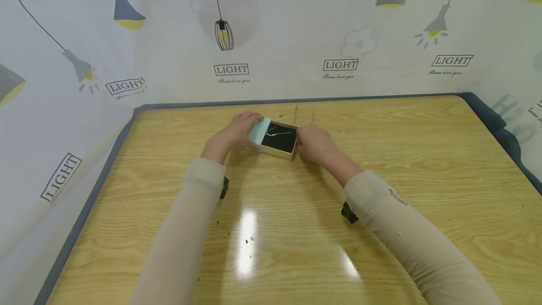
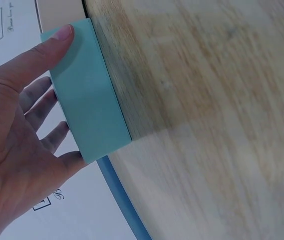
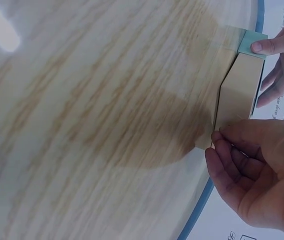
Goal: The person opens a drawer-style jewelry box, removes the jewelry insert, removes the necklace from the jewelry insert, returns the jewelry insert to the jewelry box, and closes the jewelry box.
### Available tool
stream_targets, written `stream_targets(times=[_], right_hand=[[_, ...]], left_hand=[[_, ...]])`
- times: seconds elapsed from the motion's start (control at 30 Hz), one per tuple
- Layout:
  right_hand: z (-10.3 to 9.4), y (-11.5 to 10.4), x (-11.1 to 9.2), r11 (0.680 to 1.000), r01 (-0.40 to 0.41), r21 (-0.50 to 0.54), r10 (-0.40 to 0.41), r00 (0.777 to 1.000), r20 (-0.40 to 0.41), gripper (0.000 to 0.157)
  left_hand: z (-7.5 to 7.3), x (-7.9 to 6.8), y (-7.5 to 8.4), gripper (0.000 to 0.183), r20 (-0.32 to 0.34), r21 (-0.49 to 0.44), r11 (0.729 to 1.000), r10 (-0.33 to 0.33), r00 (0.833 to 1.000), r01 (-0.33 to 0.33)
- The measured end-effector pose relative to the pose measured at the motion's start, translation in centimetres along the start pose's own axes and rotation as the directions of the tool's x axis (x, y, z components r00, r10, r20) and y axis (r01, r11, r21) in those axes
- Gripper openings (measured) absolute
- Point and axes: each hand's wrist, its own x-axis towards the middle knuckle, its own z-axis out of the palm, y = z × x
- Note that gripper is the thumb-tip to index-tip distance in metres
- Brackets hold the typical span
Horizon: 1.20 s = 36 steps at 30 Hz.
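Spreading across the lower view is a wooden bench [image 1: 296,248]; toward its far edge, the right hand [image 1: 315,144] pinches one end of a tan tray [image 1: 277,152], the left hand [image 1: 235,132] grips the teal cover [image 1: 258,132] at the other, and black lining [image 1: 278,143] bears a silvery chain [image 1: 272,134].

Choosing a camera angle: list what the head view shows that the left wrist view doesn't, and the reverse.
Head view only: the black rectangular insert, the thin silvery chain on it, and the bare right hand. Left wrist view only: the palm side of the left hand. Both: the mint-green rectangular box cover in that hand's grip, part of the tan cardboard tray, and the wood-grained tabletop.
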Motion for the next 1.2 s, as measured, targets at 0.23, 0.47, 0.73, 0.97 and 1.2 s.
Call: stream_targets(times=[0.23, 0.47, 0.73, 0.97, 1.2], right_hand=[[0.00, 0.04, -0.04, 1.000, -0.012, 0.018, 0.012, 1.000, 0.003, 0.011], [-0.01, 0.32, -0.14, 0.999, -0.016, 0.050, 0.016, 1.000, -0.006, 0.009], [-0.32, 0.24, -0.36, 0.999, -0.030, 0.039, 0.030, 1.000, -0.004, 0.011], [-0.53, 0.36, -0.41, 0.999, -0.033, 0.036, 0.034, 0.999, -0.011, 0.011], [-0.46, 0.48, -0.37, 0.999, -0.026, 0.027, 0.027, 0.999, -0.025, 0.010]], left_hand=[[-0.02, -0.16, 0.05, 0.099, 0.002, -0.003, 1.000, -0.004, 1.000, 0.004], [-0.11, -0.33, 0.29, 0.099, -0.003, -0.025, 1.000, -0.007, 1.000, 0.007], [-0.30, -0.41, 0.43, 0.098, 0.009, -0.020, 1.000, -0.008, 1.000, 0.008], [-0.29, -0.37, 0.40, 0.098, 0.010, -0.023, 1.000, -0.010, 1.000, 0.011], [-0.28, -0.40, 0.43, 0.098, 0.009, -0.017, 1.000, -0.011, 1.000, 0.011]])
